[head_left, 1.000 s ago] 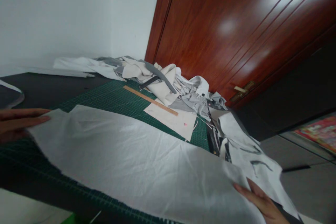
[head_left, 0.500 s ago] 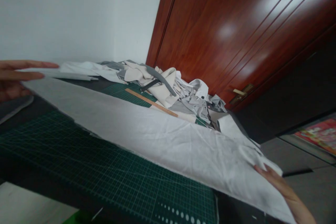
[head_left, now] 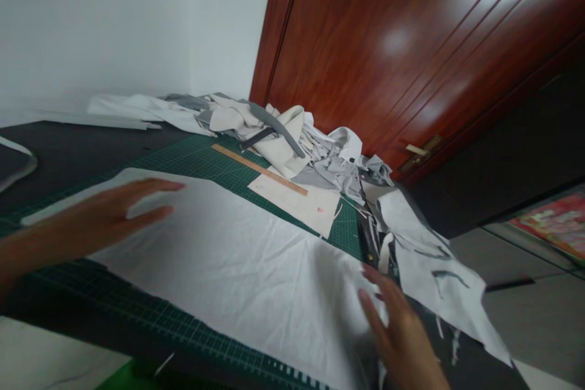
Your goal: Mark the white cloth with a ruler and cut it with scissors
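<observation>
A long piece of white fabric [head_left: 237, 244] lies spread over the green cutting mat [head_left: 192, 155], with soft creases toward its right half. Over its left part hovers my left hand [head_left: 123, 210], fingers stretched and apart; I cannot tell whether it touches the cloth. At the fabric's right end is my right hand [head_left: 393, 317], its fingers spread along the edge with a shadow beneath. Beyond the cloth a wooden ruler [head_left: 260, 169] rests partly on a pale rectangular piece [head_left: 297, 201] with a small reddish mark.
A heap of white, beige and grey fabric scraps [head_left: 283, 134] is piled at the back, against the wall and the brown door [head_left: 365, 42]. More white cloth [head_left: 439, 274] hangs over the table's right side. Thin strips and thread bits lie near it.
The white fabric has come down from between my hands onto the mat. Both hands have moved inward, the left one to the right and lower, and their fingers have let go.
</observation>
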Available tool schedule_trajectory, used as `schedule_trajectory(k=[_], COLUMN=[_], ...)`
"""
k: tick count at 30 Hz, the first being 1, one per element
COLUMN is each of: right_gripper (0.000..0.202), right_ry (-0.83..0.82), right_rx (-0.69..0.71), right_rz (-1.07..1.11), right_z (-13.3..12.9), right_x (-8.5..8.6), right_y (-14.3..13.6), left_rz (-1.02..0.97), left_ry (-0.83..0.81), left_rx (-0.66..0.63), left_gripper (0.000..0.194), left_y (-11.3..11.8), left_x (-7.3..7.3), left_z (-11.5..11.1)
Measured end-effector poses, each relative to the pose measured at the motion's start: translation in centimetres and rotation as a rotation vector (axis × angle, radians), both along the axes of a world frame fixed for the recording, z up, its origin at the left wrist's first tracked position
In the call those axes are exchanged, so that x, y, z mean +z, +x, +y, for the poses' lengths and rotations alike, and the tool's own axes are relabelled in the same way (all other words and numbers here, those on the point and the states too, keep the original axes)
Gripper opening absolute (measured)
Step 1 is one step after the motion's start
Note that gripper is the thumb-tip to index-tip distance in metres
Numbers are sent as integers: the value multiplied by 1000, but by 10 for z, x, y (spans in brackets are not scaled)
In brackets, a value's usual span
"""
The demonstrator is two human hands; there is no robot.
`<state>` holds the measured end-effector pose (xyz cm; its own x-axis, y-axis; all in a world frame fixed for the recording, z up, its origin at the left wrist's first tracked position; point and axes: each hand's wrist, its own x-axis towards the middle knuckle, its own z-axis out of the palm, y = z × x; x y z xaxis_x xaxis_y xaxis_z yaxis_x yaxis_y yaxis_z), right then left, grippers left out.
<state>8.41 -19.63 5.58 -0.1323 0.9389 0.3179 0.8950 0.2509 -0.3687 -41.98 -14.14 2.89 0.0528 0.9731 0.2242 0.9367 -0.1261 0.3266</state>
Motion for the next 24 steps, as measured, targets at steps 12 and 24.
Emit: schedule_trajectory(k=[12, 24], right_gripper=[65, 48], right_ry=[-124, 115], right_rx=[85, -9], right_rz=[-277, -289], right_z=[23, 70], right_x=[-67, -64], right_y=[-18, 52], left_rz=[294, 146], left_ry=[11, -114], left_rx=[-157, 216], left_gripper=[65, 103], left_y=[32, -27], left_x=[-38, -14], left_z=[16, 48])
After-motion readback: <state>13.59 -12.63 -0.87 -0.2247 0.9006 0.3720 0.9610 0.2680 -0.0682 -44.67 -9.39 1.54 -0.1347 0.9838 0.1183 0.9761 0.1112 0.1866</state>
